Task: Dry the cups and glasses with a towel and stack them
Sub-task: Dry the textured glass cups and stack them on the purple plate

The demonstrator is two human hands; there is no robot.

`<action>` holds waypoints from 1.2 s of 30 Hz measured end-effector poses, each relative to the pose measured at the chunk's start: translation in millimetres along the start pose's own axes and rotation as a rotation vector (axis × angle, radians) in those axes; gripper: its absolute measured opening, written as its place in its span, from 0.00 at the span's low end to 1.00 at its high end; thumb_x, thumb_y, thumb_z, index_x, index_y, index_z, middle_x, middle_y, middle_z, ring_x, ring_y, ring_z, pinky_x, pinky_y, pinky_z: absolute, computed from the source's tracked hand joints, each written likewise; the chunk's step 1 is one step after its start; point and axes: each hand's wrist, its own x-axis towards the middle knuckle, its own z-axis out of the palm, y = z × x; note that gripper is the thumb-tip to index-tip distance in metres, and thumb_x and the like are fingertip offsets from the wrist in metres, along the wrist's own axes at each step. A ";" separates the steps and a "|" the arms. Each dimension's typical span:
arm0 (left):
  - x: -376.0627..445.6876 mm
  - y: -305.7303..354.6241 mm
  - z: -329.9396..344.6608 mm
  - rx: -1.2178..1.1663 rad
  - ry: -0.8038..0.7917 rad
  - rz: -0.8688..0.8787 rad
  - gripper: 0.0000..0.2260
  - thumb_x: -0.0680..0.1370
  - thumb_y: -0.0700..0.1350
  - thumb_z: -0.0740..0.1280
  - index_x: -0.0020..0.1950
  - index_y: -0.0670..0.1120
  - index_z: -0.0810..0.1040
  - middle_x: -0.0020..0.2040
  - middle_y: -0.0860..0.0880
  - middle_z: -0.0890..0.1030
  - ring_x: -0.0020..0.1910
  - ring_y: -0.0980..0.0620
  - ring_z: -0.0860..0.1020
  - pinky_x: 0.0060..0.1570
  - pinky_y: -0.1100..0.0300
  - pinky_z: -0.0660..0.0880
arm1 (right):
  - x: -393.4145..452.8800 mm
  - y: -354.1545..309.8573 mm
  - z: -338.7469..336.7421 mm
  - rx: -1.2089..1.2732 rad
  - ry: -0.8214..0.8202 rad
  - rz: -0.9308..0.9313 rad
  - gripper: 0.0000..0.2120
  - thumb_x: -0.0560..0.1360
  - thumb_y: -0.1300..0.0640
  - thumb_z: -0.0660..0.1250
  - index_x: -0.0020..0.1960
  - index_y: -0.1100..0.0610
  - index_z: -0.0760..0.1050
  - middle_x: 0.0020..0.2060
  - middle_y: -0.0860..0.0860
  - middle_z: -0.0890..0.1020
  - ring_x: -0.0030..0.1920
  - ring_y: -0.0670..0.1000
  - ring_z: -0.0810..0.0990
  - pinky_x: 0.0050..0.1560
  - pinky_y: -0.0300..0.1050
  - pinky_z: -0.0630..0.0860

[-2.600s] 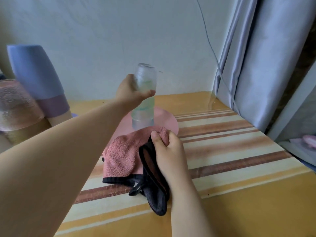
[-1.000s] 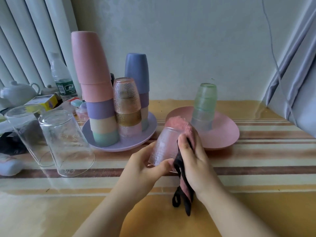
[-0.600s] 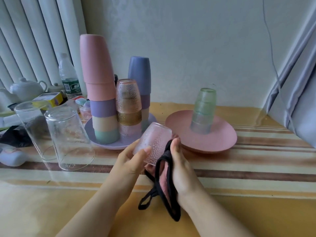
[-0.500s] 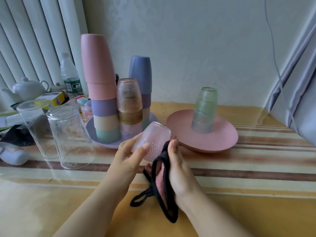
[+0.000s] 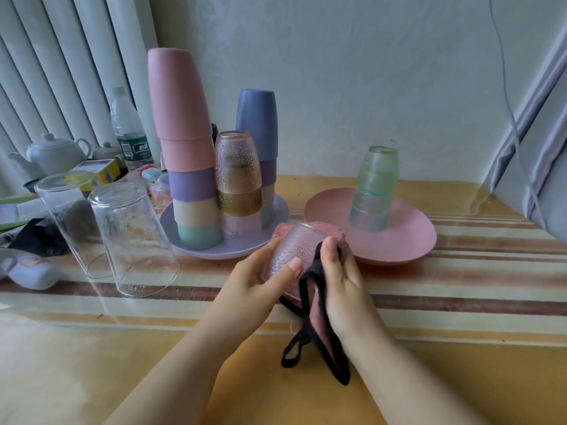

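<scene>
The far side of the dimpled glass is buried in the pink towel, and its rim is lost behind the left hand, so whether any cloth sits inside is impossible to say; the right hand's fingers vanish behind the towel too. Compared with half a second back, the towel now wraps up over the top of the glass, where before it hung bunched below. Left hand grips the glass, thumb laid across its front, fingers curled round the near side; right hand clutches the towel against the glass, black trim and loop dangling toward the striped table. The glass is held above the table, just in front of the purple plate of stacked cups and the pink plate bearing the green glass stack.
</scene>
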 end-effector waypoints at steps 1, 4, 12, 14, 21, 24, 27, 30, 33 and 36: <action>-0.5 -0.1 -0.2 -0.027 -0.041 -0.017 0.18 0.78 0.53 0.66 0.67 0.51 0.75 0.59 0.55 0.82 0.62 0.56 0.78 0.62 0.60 0.74 | 2.9 0.1 -4.7 0.015 0.026 0.019 0.13 0.77 0.42 0.53 0.56 0.45 0.70 0.50 0.37 0.74 0.46 0.22 0.69 0.51 0.18 0.62; -1.3 -1.2 0.8 -0.202 -0.120 -0.108 0.18 0.77 0.52 0.63 0.63 0.47 0.78 0.58 0.43 0.82 0.59 0.44 0.80 0.62 0.51 0.75 | 9.3 -5.5 -11.9 0.185 -0.038 0.096 0.38 0.67 0.28 0.59 0.67 0.52 0.71 0.65 0.51 0.75 0.65 0.46 0.74 0.69 0.48 0.66; -3.3 3.0 8.8 -0.509 -0.037 -0.159 0.12 0.75 0.49 0.67 0.56 0.51 0.83 0.53 0.48 0.84 0.47 0.54 0.83 0.42 0.63 0.79 | 7.0 11.8 2.5 0.674 -0.190 0.363 0.29 0.67 0.44 0.74 0.63 0.58 0.75 0.57 0.58 0.81 0.59 0.58 0.78 0.55 0.47 0.73; -2.0 4.6 5.1 -0.372 0.038 -0.143 0.10 0.72 0.53 0.69 0.51 0.58 0.84 0.53 0.52 0.83 0.49 0.57 0.81 0.49 0.59 0.79 | 8.0 20.6 -0.2 0.590 -0.045 0.338 0.15 0.80 0.54 0.59 0.64 0.57 0.71 0.59 0.57 0.79 0.54 0.53 0.79 0.51 0.43 0.75; 3.2 -9.9 6.2 0.082 0.359 0.115 0.11 0.74 0.59 0.62 0.51 0.56 0.76 0.41 0.54 0.77 0.40 0.62 0.75 0.43 0.68 0.72 | 0.8 0.0 -0.6 0.154 -0.017 0.116 0.51 0.59 0.20 0.55 0.72 0.52 0.66 0.69 0.54 0.72 0.69 0.54 0.70 0.71 0.57 0.64; 0.0 -9.3 7.1 0.203 0.376 0.118 0.17 0.77 0.62 0.59 0.54 0.52 0.77 0.46 0.55 0.82 0.46 0.61 0.79 0.50 0.60 0.77 | 4.3 3.1 -3.0 0.129 0.040 0.121 0.35 0.69 0.28 0.52 0.73 0.42 0.62 0.68 0.40 0.68 0.70 0.45 0.66 0.72 0.48 0.61; -0.4 -12.9 6.9 0.278 0.249 0.036 0.30 0.72 0.69 0.60 0.68 0.54 0.71 0.58 0.42 0.80 0.61 0.41 0.76 0.62 0.45 0.72 | 4.8 2.0 0.1 0.157 0.031 0.125 0.26 0.73 0.33 0.56 0.69 0.39 0.66 0.62 0.36 0.70 0.64 0.41 0.69 0.68 0.43 0.64; 0.9 -16.6 7.9 0.299 0.181 0.020 0.35 0.68 0.69 0.62 0.72 0.56 0.66 0.62 0.45 0.78 0.59 0.37 0.75 0.62 0.44 0.72 | 8.0 9.8 6.5 0.264 -0.018 0.124 0.26 0.64 0.30 0.66 0.58 0.39 0.75 0.58 0.44 0.80 0.61 0.47 0.77 0.67 0.54 0.69; 2.3 -17.9 6.5 0.216 0.125 0.015 0.34 0.69 0.65 0.64 0.74 0.55 0.65 0.65 0.51 0.77 0.50 0.46 0.82 0.55 0.51 0.78 | 5.4 12.1 11.6 0.299 -0.029 0.072 0.23 0.63 0.36 0.68 0.55 0.41 0.75 0.53 0.50 0.82 0.56 0.50 0.81 0.62 0.57 0.74; 4.4 -18.3 5.1 0.212 0.059 0.006 0.35 0.71 0.66 0.65 0.75 0.54 0.65 0.68 0.53 0.75 0.61 0.55 0.78 0.61 0.51 0.75 | 3.3 10.0 7.8 0.287 0.018 0.009 0.20 0.66 0.35 0.69 0.54 0.43 0.75 0.49 0.48 0.83 0.50 0.46 0.83 0.53 0.46 0.78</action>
